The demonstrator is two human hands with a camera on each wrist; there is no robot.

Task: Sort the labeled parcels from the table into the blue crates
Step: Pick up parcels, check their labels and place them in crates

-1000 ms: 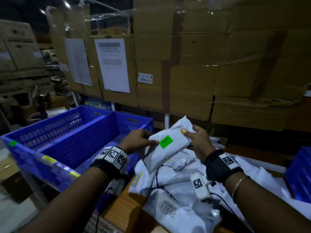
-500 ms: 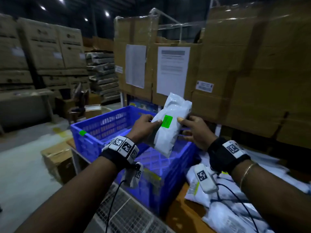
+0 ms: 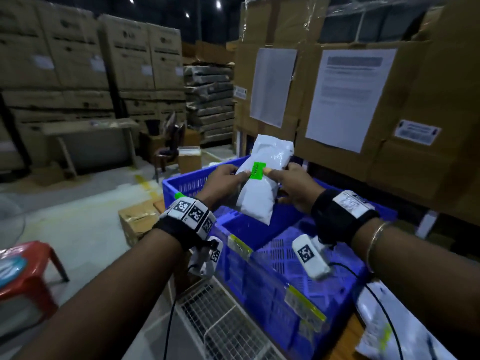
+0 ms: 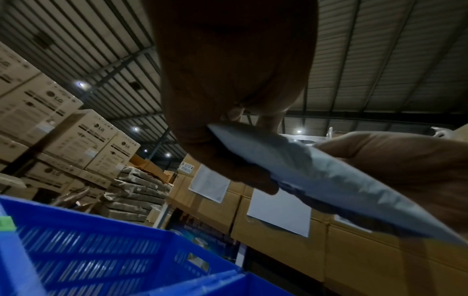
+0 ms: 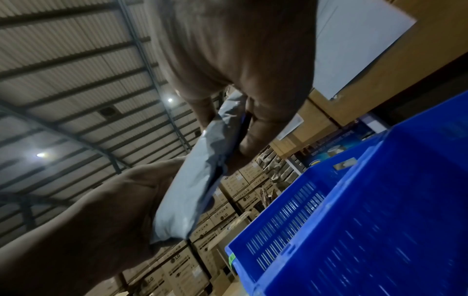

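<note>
Both hands are holding one white parcel (image 3: 262, 183) in the air above the blue crates. The left hand (image 3: 223, 181) is pinching the parcel's left edge, thumb on the front face beside the green label (image 3: 257, 170); the left wrist view shows the thumb (image 4: 228, 166) pressed on one face and fingers behind. The right hand (image 3: 296, 188) is gripping the right edge, its thumb tip touching the label's right side; the right wrist view shows fingers (image 5: 255, 132) curled round the parcel (image 5: 192, 180). Both grips are clenched on the parcel.

Compared with half a second ago, the parcel is standing more upright and is sitting further left, now over the far crate (image 3: 197, 183), the one bearing a green tag (image 3: 178, 195) on its rim. One second ago it was being held low over the pile of parcels on the table; it is now well clear of that pile. The head view has been swinging left as well: more of the floor, a red stool (image 3: 28, 271) and stacked cartons (image 3: 78, 61) are showing, and only a corner of the remaining parcels (image 3: 376, 331) is appearing at lower right.

The near crate (image 3: 280, 287), with yellow tags on its rim, is lying directly under the right wrist. The parcel's lower end is hanging above the shared wall between the two crates, not touching either.
</note>
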